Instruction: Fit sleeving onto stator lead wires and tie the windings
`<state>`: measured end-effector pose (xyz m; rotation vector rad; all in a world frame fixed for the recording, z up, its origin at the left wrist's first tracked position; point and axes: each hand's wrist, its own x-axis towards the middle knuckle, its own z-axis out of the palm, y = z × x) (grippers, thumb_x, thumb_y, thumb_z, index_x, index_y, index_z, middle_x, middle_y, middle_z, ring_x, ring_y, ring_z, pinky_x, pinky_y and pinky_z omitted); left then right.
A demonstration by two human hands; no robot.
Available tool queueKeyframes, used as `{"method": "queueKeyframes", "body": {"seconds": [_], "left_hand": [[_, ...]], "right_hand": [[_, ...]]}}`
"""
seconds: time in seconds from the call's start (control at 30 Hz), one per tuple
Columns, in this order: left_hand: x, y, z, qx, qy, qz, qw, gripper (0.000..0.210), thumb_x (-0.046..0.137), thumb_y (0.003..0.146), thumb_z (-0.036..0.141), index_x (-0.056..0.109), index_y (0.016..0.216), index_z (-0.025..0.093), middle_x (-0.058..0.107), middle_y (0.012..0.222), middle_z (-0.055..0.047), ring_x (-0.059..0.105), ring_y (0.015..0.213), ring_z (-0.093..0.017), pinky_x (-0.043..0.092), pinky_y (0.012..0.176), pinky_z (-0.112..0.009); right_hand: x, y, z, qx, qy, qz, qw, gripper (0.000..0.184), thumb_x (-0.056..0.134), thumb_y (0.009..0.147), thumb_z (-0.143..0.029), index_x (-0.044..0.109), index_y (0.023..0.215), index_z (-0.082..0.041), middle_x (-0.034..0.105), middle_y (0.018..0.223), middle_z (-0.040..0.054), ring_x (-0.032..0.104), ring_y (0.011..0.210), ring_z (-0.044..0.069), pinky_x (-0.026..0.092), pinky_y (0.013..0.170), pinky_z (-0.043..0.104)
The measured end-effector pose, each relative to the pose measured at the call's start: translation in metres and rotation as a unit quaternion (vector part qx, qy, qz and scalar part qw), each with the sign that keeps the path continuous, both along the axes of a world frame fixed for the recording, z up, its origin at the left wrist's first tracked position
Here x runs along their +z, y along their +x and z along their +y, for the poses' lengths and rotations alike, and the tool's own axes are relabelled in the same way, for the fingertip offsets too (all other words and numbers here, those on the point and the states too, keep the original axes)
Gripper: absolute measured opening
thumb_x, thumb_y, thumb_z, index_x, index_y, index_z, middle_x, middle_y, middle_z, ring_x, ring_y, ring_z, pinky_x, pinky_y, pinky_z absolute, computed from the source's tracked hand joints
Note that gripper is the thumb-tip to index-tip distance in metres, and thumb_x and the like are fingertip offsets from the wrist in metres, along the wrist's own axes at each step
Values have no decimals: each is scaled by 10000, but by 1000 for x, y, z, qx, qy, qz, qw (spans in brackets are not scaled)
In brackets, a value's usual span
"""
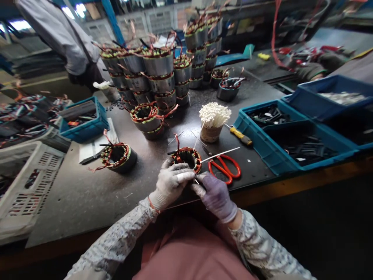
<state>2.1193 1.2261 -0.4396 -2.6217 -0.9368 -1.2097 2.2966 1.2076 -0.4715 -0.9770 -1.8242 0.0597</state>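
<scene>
A wound motor stator (189, 153), with copper coils and red and black leads, lies on the bench before me. My left hand (171, 181), in a white knitted glove with dirty fingertips, curls over its near left rim. At the near right side, my right hand (215, 196), in a purple glove, pinches a thin white strand (197, 181) close to my left fingertips. Part of the stator is hidden behind my fingers. A longer white strand (220, 154) sticks out to the right from the rim, above red-handled scissors (225, 169).
Behind are stacked stators (159, 64); another stator (119, 157) sits left. A bundle of white strands (215, 116) stands in a round holder beside a yellow-handled tool (240, 135). Blue bins (259, 149) line the right, a white crate (43, 175) the left. A co-worker's gloved hand (310, 72) shows far right.
</scene>
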Motion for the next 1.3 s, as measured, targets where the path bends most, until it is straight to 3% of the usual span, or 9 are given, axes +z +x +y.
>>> {"method": "queueKeyframes", "body": {"seconds": [0.1,0.27,0.6,0.8,0.97,1.07,1.13,1.2,1.3], "left_hand": [[1,0,0,1,-9,4,1000,174,549,941,255,718,913,278,785,902,20,718,943,-167,382,986,-408],[1,-1,0,8,-32,-7,999,152,577,925,238,722,910,279,785,908,19,720,941,-160,385,988,-387],[1,-4,1,11,-44,12,999,161,568,930,261,726,903,277,784,919,13,717,963,-170,382,995,-410],[5,-5,2,6,-63,39,997,204,532,941,282,735,939,289,783,943,0,710,986,-174,400,980,-414],[5,-4,3,10,-79,28,996,182,553,929,280,735,934,289,781,954,-4,717,967,-169,378,1043,-432],[5,-3,1,26,-88,4,996,197,585,920,294,700,1077,261,778,968,-27,724,928,-158,392,1064,-416],[6,-4,0,24,-73,6,997,279,585,918,274,652,1186,238,768,1033,-50,715,966,-160,411,1059,-407],[7,-6,-1,10,-44,49,998,256,561,925,253,669,1157,262,744,1128,-54,696,1029,-167,418,1057,-420],[8,-10,0,-24,-11,125,992,198,530,946,264,714,1015,283,738,1146,-29,686,1040,-159,421,1058,-421]], "right_hand": [[4,8,-5,-1,46,-47,998,192,574,932,-275,679,822,-158,673,717,62,617,616,143,466,575,248],[9,13,-16,125,-35,82,988,138,623,903,-227,645,772,-190,651,689,9,616,607,100,496,573,194],[-6,3,10,72,-111,43,990,215,609,910,-325,691,768,-186,688,691,32,629,623,133,475,608,233],[8,8,10,-11,60,-169,984,280,521,959,-307,684,787,-158,647,694,66,540,597,139,312,546,278],[34,17,-2,48,183,-227,955,297,517,908,-243,595,626,-190,559,547,32,443,500,128,210,498,305],[39,31,-26,69,218,-198,953,208,582,849,-205,600,642,-207,607,569,25,474,500,127,284,487,287],[39,36,-41,53,139,-110,983,191,580,833,-186,611,646,-213,675,653,46,538,535,127,362,499,268],[41,32,-47,96,-40,50,993,242,520,867,-237,613,644,-209,674,649,55,546,507,122,386,468,249],[52,9,-31,242,-317,314,862,362,443,893,-356,517,573,-203,482,456,-9,354,338,83,248,334,221]]}}
